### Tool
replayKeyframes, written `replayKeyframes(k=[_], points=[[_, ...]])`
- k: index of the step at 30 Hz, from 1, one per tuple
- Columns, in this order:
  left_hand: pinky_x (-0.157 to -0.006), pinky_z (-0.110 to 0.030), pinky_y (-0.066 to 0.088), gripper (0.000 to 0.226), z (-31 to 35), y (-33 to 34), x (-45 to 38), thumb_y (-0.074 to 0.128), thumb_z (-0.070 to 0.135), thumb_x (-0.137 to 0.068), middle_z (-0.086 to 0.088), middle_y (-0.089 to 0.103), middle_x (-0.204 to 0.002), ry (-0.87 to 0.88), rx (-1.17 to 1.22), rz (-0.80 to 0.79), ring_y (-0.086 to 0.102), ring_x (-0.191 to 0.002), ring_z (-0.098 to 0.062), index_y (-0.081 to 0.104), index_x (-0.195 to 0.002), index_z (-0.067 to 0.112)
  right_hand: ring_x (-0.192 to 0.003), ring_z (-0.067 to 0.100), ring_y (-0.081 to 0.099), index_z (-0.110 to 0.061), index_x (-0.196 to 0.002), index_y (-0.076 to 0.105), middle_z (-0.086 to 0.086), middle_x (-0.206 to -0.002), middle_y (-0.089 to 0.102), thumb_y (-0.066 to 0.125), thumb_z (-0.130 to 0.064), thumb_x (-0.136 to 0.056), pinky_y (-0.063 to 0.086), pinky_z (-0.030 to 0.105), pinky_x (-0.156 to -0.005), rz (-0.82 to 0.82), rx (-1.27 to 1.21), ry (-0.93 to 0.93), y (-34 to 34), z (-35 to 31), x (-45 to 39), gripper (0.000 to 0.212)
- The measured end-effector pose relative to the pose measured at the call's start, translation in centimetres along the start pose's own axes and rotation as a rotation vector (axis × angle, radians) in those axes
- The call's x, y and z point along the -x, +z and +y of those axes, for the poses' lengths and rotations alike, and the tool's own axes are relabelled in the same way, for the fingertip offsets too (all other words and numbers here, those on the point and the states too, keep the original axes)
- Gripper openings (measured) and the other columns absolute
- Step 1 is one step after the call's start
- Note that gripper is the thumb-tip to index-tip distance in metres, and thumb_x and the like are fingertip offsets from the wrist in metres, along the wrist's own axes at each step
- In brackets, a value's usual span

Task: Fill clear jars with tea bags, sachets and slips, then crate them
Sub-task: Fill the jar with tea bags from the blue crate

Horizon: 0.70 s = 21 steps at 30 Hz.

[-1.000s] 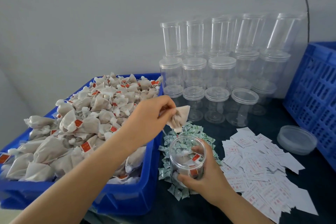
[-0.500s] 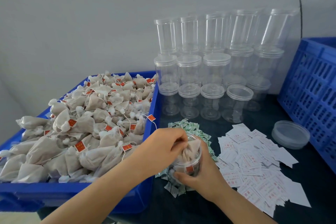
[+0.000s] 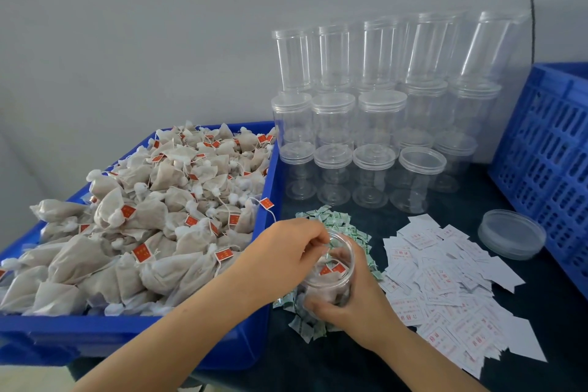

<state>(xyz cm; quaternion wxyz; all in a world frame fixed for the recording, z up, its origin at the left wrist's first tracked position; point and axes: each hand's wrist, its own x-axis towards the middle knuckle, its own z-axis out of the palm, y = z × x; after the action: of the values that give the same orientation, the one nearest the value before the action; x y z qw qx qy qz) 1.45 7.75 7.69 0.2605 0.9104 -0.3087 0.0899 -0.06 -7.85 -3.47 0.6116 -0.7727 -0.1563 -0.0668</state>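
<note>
My right hand [image 3: 356,309] grips a clear jar [image 3: 343,264] from the near side and holds it upright over the green sachets [image 3: 334,223]. Inside the jar lie tea bags with red tags [image 3: 331,269]. My left hand [image 3: 286,251] reaches over the jar's mouth, its curled fingertips pinching the top of a tea bag there. To the left, a blue bin [image 3: 127,328] is heaped with tea bags [image 3: 159,200]. White printed slips [image 3: 445,280] are spread to the right of the jar.
Stacked empty clear jars [image 3: 372,124] stand against the wall, one of them [image 3: 416,181] without a lid. A loose clear lid [image 3: 509,234] lies at the right. A blue slatted crate [image 3: 547,153] stands at the far right edge.
My left hand carried a tea bag from the bin over to the jar and lowered it inside. My right hand kept hold of the jar in about the same place.
</note>
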Motion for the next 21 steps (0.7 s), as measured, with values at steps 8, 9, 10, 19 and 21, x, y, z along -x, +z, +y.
replayKeyframes(k=[8, 9, 10, 19, 21], points=[[-0.08, -0.021, 0.044, 0.017, -3.5, -1.8, -1.4, 0.057, 0.014, -0.092, 0.005, 0.063, -0.103, -0.076, -0.146, 0.157, 0.057, -0.089, -0.008, 0.064, -0.107, 0.016, -0.115, -0.013, 0.048, -0.072, -0.124, 0.029, -0.041, -0.113, 0.045, 0.085, -0.04, -0.062, 0.041, 0.0, -0.081, 0.0, 0.037, 0.048, 0.0, 0.5, 0.1, 0.09], [-0.085, -0.021, 0.042, 0.022, -4.4, -2.1, -1.9, 0.057, 0.012, -0.092, 0.002, 0.061, -0.111, -0.118, -0.177, 0.176, 0.057, -0.097, -0.012, 0.062, -0.113, 0.016, -0.117, -0.014, 0.046, -0.073, -0.125, 0.026, -0.042, -0.115, 0.043, 0.084, -0.044, -0.061, 0.04, 0.0, -0.083, 0.001, 0.04, 0.061, 0.0, 0.5, 0.1, 0.092], [-0.09, -0.024, 0.04, 0.03, -5.3, -2.3, -2.2, 0.057, 0.01, -0.092, 0.0, 0.058, -0.121, -0.166, -0.216, 0.182, 0.055, -0.108, -0.016, 0.059, -0.121, 0.016, -0.118, -0.014, 0.045, -0.074, -0.126, 0.024, -0.042, -0.117, 0.041, 0.083, -0.047, -0.06, 0.04, -0.001, -0.084, 0.002, 0.043, 0.07, 0.0, 0.6, 0.1, 0.093], [-0.095, -0.032, 0.039, 0.058, -8.9, -2.5, -2.3, 0.054, 0.002, -0.087, -0.007, 0.045, -0.138, -0.477, -0.079, -0.054, 0.047, -0.119, -0.022, 0.039, -0.14, 0.023, -0.119, -0.012, 0.046, -0.074, -0.128, 0.023, -0.042, -0.12, 0.042, 0.083, -0.047, -0.059, 0.042, 0.002, -0.086, -0.004, 0.044, 0.087, 0.0, 0.8, 0.1, 0.095], [-0.094, -0.03, 0.037, 0.053, -9.2, -2.6, -2.2, 0.057, 0.006, -0.088, -0.007, 0.05, -0.134, -0.488, -0.108, -0.069, 0.048, -0.117, -0.021, 0.044, -0.137, 0.021, -0.119, -0.011, 0.047, -0.074, -0.127, 0.024, -0.041, -0.119, 0.042, 0.083, -0.047, -0.059, 0.044, 0.003, -0.085, -0.002, 0.039, 0.085, 0.0, 0.8, 0.2, 0.094]])
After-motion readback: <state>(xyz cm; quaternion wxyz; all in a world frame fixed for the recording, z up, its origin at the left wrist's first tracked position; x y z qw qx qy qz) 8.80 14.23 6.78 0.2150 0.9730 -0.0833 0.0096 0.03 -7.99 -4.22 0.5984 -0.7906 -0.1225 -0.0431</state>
